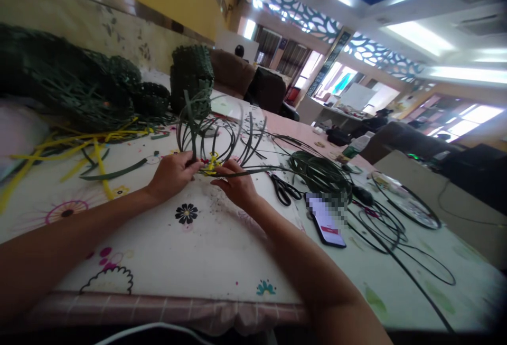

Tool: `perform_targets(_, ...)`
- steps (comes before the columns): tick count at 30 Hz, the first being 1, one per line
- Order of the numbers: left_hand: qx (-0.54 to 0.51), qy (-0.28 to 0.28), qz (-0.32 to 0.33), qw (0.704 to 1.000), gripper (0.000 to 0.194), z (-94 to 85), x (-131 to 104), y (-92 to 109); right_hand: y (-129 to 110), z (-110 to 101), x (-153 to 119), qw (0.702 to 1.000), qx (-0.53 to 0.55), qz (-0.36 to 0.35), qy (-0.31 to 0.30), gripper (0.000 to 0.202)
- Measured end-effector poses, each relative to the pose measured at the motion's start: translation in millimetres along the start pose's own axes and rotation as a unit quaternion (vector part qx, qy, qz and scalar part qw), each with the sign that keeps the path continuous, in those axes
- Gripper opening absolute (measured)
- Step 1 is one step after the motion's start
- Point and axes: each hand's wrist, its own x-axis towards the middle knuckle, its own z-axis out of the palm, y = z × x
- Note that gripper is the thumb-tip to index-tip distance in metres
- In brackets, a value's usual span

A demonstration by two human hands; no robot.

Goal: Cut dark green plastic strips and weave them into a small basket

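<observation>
Dark green strips (227, 141) curve up and outward from a small bundle with yellow pieces (212, 162) at its middle. My left hand (174, 173) pinches the left side of this bundle, thumb against the green strips. On its right side, my right hand (237, 181) has its fingers closed round a green strip beside the yellow pieces. One long strip runs right from there toward a coil of green strip (320, 170). A bit of red shows between my hands. Some fingertips are hidden behind the strips.
Black scissors (285, 189) and a lit phone (327, 223) lie right of my hands. Woven green baskets (192, 75) stand at the back left. Yellow strips (95, 144) lie loose at the left. Thin green loops (396, 239) spread over the tablecloth at right.
</observation>
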Motion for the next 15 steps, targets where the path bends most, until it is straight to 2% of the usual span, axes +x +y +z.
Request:
perform_targets(3, -0.055, 0.004, -0.030, 0.998, 0.026, -3.3, 1.0, 2.7, -1.1, 0.0, 1.5, 1.000, -0.015, 0.007, -0.019, 0.017)
perform_targets(8, -0.110, 0.005, -0.058, 0.992, 0.026, -3.0, 1.3, 2.6, -7.1, 1.2, 2.2, 0.996, 0.018, 0.091, 0.019, 0.016)
perform_targets(12, -0.076, -0.016, -0.008, 0.997, 0.028, -4.2, 1.1, 0.8, -15.6, -0.7, 2.1, 0.995, 0.005, 0.101, -0.003, 0.018)
perform_targets(15, -0.109, -0.034, 0.036, 0.993, 0.025, -2.2, 0.0, 1.1, -22.6, -6.2, 4.3, 0.994, -0.010, 0.100, -0.037, 0.017)
